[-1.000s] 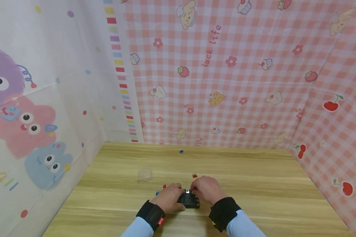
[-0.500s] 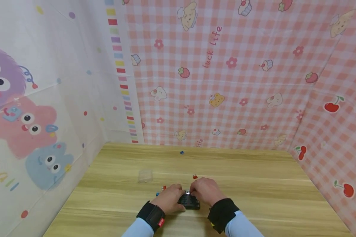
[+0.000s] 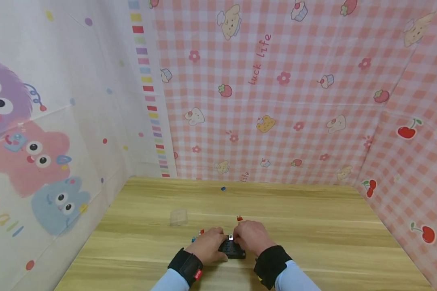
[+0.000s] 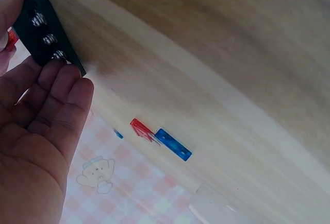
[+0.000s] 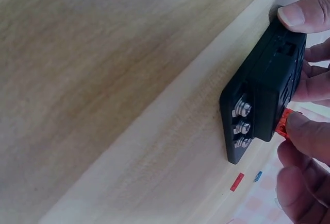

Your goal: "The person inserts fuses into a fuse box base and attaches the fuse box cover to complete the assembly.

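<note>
A black fuse block (image 3: 234,251) with silver screw terminals along its sides lies on the wooden table. My left hand (image 3: 208,245) grips its left side, thumb at the near edge and fingers at the far edge. At the block's far end, my right hand (image 3: 254,235) pinches a red blade fuse (image 5: 282,123) between thumb and finger. In the right wrist view this fuse sits right at the block's top face, partly hidden by the thumb. Beside my left hand lie a loose red blade fuse (image 4: 143,130) and a blue blade fuse (image 4: 173,144).
A clear plastic cover (image 3: 178,217) lies left of the hands. Another red fuse (image 3: 239,218) is just beyond my right hand, and a blue fuse (image 3: 223,188) lies near the table's back edge. Printed cloth (image 3: 276,97) hangs behind and at both sides.
Both hands stay at the fuse block with almost the same hold. The head view has tilted slightly, so the scene sits a little lower.
</note>
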A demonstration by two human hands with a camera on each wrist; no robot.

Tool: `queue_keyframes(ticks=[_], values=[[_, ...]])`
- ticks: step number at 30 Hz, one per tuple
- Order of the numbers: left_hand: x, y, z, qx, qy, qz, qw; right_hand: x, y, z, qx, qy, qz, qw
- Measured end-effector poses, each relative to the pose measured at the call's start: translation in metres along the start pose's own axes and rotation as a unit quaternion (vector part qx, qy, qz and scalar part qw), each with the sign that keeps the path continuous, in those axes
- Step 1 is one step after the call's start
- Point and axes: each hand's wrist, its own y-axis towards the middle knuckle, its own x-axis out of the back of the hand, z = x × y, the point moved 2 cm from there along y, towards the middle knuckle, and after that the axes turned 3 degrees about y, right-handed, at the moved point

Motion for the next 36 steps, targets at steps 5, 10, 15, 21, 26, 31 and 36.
queue_keyframes(ticks=[5,10,15,21,26,31,36], values=[[-0.0003,-0.0001,-0.0003,-0.002,0.003,-0.004,1.0000,-0.0002,0.0008,0.0015,0.016,-0.016,-0.009,1.000],[-0.0010,0.0008,0.0001,0.001,0.001,-0.002,1.0000,-0.0012,0.0022,0.0026,0.014,-0.027,-0.003,1.000],[-0.0002,0.0001,0.0001,0.005,-0.004,0.003,1.0000,-0.0013,0.0026,0.0048,0.024,-0.044,-0.017,0.999],[-0.0003,0.0009,0.0009,0.003,-0.004,0.005,1.0000,-0.0003,0.0044,0.0072,0.022,-0.053,-0.009,0.998],[-0.0016,0.0014,0.0013,0.001,-0.003,0.004,1.0000,-0.0005,0.0044,0.0067,0.019,-0.051,-0.007,0.999],[-0.0014,0.0016,0.0006,0.003,0.001,0.003,1.0000,-0.0007,0.0033,0.0052,0.010,-0.032,-0.002,0.999],[-0.0010,0.0023,0.0000,0.003,0.004,0.002,1.0000,-0.0022,0.0030,0.0026,0.000,-0.005,0.002,1.000]])
